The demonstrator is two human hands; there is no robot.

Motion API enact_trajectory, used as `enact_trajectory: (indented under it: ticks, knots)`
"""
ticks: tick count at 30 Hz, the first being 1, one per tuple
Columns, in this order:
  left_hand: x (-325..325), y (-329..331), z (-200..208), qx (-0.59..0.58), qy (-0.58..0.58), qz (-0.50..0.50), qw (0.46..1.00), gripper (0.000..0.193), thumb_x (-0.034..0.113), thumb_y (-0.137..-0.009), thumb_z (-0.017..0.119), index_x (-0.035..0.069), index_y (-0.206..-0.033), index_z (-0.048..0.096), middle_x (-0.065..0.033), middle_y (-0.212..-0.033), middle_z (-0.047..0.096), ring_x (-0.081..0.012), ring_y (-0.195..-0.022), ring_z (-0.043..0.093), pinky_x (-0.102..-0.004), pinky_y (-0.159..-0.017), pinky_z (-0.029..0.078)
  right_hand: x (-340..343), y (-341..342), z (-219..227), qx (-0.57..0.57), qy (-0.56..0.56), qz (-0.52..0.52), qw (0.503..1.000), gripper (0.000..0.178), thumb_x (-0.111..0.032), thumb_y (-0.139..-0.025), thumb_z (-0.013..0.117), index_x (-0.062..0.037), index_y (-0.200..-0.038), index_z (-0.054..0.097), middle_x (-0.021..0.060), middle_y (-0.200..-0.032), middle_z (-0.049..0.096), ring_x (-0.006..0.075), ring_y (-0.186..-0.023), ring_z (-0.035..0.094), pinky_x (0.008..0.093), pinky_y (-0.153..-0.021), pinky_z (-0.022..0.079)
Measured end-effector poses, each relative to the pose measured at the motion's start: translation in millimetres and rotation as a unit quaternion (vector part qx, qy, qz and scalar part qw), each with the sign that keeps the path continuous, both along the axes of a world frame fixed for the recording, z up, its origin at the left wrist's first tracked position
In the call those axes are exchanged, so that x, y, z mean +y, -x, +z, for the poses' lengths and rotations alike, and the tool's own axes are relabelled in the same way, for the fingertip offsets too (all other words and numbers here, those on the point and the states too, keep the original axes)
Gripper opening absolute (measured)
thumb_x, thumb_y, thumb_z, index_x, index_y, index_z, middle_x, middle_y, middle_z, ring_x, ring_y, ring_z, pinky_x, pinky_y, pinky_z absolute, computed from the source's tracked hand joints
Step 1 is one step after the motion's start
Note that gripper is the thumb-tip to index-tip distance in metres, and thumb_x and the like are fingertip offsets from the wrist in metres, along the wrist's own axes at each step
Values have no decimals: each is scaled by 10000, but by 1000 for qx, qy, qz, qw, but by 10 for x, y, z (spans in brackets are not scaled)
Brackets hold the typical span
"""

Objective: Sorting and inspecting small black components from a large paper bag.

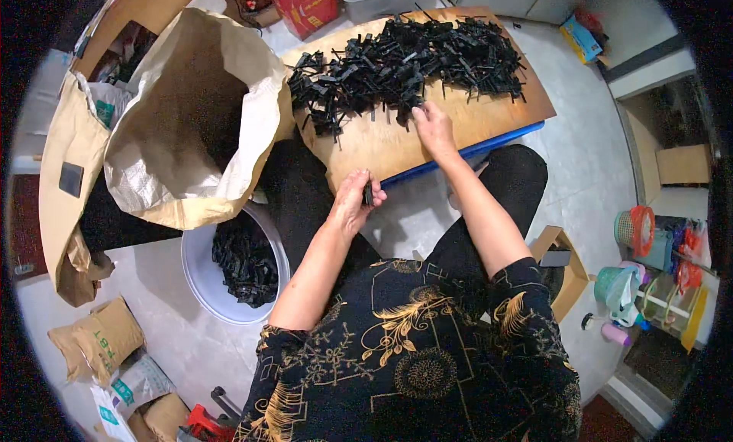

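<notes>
We find small parts (412, 64) heaped across the far part of the tabletop (366, 144). Left of it: a sack (153, 175); below that, a tub (192, 278) containing more parts (243, 265). Floor, lower left: bags (107, 339). Right: a carton (579, 282), then baskets (641, 230) beyond.

Premises: a small workshop, possibly within a home; the view does not settle which. Work use is shown by a heap of small black parts (412, 64) on a wooden board (389, 146), a large open paper sack (265, 110), a white tub (197, 270) holding further black pieces (244, 272), and packed sacks (113, 339) at lower left. Domestic character is suggested by pale floor tiles (584, 167), dark skirting (649, 62) along the wall, and coloured plastic baskets (644, 232) grouped at right.
</notes>
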State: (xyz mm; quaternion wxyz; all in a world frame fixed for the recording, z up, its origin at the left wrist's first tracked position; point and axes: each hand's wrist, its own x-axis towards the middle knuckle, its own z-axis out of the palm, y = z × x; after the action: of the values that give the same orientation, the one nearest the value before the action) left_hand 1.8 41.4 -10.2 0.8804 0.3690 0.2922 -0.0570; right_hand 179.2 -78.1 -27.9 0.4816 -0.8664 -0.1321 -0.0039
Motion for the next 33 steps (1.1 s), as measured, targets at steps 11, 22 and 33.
enact_trajectory:
  ticks: [11, 22, 33]
  knots:
    - [24, -66, 198, -24, 31, -30, 999, 206, 53, -843, 472, 34, -1045, 435, -65, -722, 540, -151, -577, 544, -226, -467, 445, -111, 62, 24, 196, -224, 52, 953, 162, -231, -878, 512, -100, -785, 532, -47, -541, 419, 40, -439, 364, 202, -397, 282]
    - [155, -383, 524, -129, 24, -24, 991, 431, 251, -792, 657, 31, -1092, 441, -92, -922, 595, -121, -666, 566, -174, -458, 401, -207, 654, 585, 180, -186, 249, 933, 169, -179, -904, 476, -44, -982, 540, -73, -697, 430, 15, -603, 388, 166, -516, 326]
    - [73, -159, 436, -122, 55, -28, 991, 395, 177, -804, 642, 53, -1105, 418, -105, -831, 605, -117, -616, 585, -161, -434, 419, -385, 1069, 564, 94, -101, 289, 947, 141, -124, -875, 496, 16, -886, 504, 40, -690, 467, 89, -658, 423, 256, -598, 391]
